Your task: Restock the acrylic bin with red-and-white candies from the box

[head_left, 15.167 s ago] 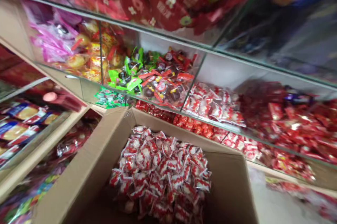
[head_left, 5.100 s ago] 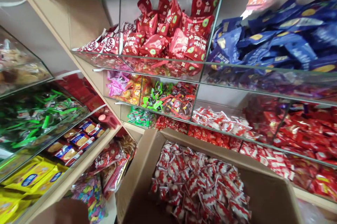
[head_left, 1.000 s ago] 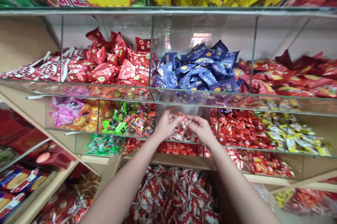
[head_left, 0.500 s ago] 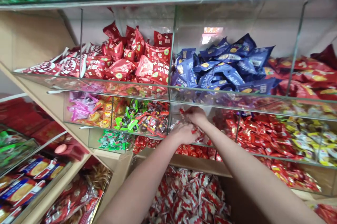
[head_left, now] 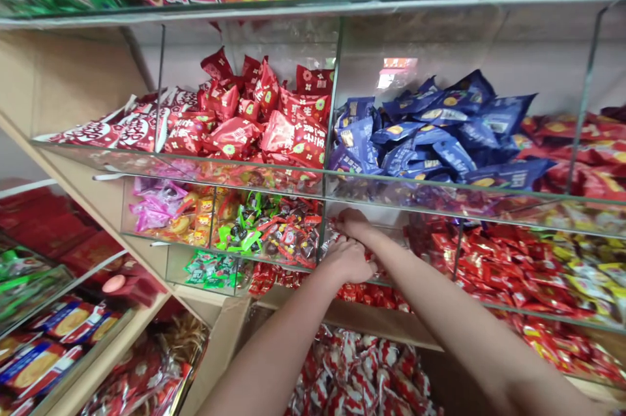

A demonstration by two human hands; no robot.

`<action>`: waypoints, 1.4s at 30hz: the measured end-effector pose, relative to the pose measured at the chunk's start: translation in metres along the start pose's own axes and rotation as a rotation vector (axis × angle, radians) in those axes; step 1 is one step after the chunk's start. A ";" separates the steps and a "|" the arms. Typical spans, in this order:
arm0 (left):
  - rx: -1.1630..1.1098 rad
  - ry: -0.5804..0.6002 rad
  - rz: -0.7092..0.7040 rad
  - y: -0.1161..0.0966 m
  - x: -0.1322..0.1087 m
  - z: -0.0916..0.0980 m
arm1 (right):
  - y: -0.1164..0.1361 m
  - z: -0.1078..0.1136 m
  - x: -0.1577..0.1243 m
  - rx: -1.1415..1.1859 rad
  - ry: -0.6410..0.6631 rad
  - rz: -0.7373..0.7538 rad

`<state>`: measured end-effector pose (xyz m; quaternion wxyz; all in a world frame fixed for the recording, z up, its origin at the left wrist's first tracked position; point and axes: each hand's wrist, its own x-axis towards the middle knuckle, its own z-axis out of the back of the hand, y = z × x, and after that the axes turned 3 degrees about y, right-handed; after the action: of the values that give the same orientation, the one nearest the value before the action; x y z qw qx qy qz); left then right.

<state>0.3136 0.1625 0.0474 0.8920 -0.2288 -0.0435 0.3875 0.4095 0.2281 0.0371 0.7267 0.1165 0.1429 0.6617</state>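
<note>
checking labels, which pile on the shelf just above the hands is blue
The packet pile right of the central glass divider; piles flanking it are red.

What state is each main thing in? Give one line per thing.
Cardboard box: open-topped, partly filled.
Red-and-white candies: individually wrapped, piled loose.
Blue packets: heaped, apparently unopened.
Left hand: curled, grip unclear.
Right hand: at a shelf compartment, grip unclear.

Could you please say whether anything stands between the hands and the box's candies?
Yes: the box's far wall stands between the candies and the left hand and right hand; the visible candies lie uncovered.
</note>
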 end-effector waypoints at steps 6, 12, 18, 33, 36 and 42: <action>-0.015 -0.037 -0.025 0.003 0.000 0.000 | -0.015 0.029 -0.014 0.018 -0.062 -0.011; -0.014 -0.116 0.043 0.006 0.006 0.000 | -0.040 0.050 -0.042 0.020 -0.028 -0.008; 0.005 -0.165 0.110 0.006 0.012 0.001 | -0.046 0.039 -0.060 0.048 0.046 0.049; 0.136 0.004 0.320 -0.002 0.012 0.006 | -0.056 0.027 -0.059 0.130 -0.243 -0.099; 0.165 0.031 0.314 -0.002 0.015 0.004 | -0.059 0.024 -0.051 0.127 -0.226 -0.058; 0.199 0.055 0.310 -0.002 0.015 0.003 | -0.046 0.028 -0.020 0.081 -0.117 0.060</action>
<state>0.3241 0.1729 0.0489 0.8407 -0.1540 0.0552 0.5161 0.4603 0.2045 0.0475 0.7084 0.1887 0.1233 0.6688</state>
